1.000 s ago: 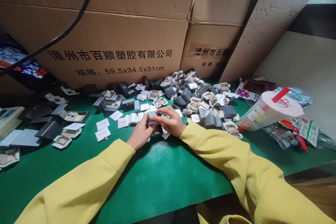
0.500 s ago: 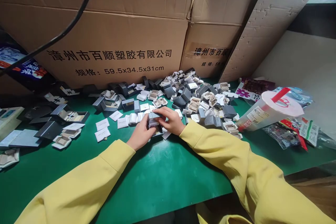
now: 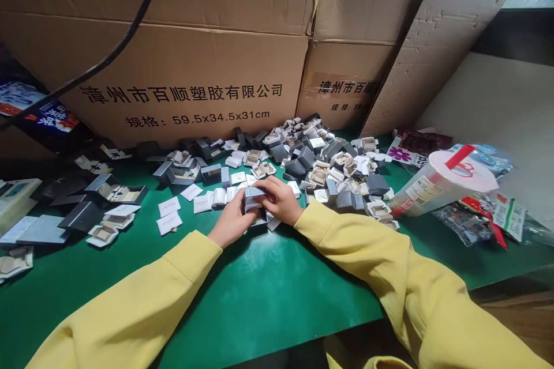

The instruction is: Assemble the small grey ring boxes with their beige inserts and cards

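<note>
Both hands meet around a small dark grey box (image 3: 254,197) with its lid raised, over the green table (image 3: 259,288). My left hand (image 3: 232,220) grips the box's left side, thumb along its front. On the right, my right hand (image 3: 280,200) has its fingers curled over the lid and the inside. Part of the box's inside is hidden by the fingers. Just beyond lie white folded inserts (image 3: 219,196). Two white cards (image 3: 168,222) rest to the left. A heap of dark boxes and white inserts (image 3: 320,173) spreads behind my right hand.
Open dark boxes (image 3: 82,214) sit at the left. A lidded cup (image 3: 441,184) leans at the right beside plastic snack packets (image 3: 470,220). Large cardboard cartons (image 3: 194,69) stand along the back. A black cable (image 3: 112,57) hangs at the upper left.
The view has shifted slightly. The fingers of my right hand have moved a little at the lid; both hands still hold the box in the same place.
</note>
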### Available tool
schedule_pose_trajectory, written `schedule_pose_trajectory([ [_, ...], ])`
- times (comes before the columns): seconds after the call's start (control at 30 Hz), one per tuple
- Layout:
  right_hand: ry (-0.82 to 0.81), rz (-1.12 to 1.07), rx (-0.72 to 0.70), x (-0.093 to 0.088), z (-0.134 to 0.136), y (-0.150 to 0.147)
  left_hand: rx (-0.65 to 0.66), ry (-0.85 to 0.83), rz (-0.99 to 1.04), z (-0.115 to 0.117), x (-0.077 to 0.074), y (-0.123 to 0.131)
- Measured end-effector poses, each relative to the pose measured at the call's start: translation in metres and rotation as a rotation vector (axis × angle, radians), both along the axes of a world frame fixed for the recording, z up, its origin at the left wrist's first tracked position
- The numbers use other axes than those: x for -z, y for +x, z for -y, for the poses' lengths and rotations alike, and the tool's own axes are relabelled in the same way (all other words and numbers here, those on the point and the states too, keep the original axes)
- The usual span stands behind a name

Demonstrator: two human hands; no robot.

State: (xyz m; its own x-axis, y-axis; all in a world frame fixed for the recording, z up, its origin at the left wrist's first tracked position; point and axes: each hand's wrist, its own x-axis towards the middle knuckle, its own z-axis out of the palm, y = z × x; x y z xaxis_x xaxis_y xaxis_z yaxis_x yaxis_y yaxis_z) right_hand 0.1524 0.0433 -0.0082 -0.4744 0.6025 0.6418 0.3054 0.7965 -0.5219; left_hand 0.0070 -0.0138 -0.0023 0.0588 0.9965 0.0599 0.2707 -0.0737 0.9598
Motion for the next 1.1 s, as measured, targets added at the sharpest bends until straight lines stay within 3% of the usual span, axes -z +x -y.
schedule_pose_trajectory([
  [0.43,0.008,0.045,0.014,-0.002,0.000,0.000,0.031,-0.010,0.033,0.000,-0.002,-0.001],
  [0.7,-0.090,0.001,0.036,0.001,-0.002,-0.001,0.019,-0.085,0.080,0.000,-0.009,-0.002],
  [0.97,-0.202,-0.095,0.077,-0.003,-0.005,-0.001,0.044,-0.328,0.482,0.001,-0.013,-0.006],
  [1.1,-0.198,-0.090,0.082,-0.003,-0.005,-0.001,0.040,-0.341,0.537,-0.001,-0.011,-0.008],
])
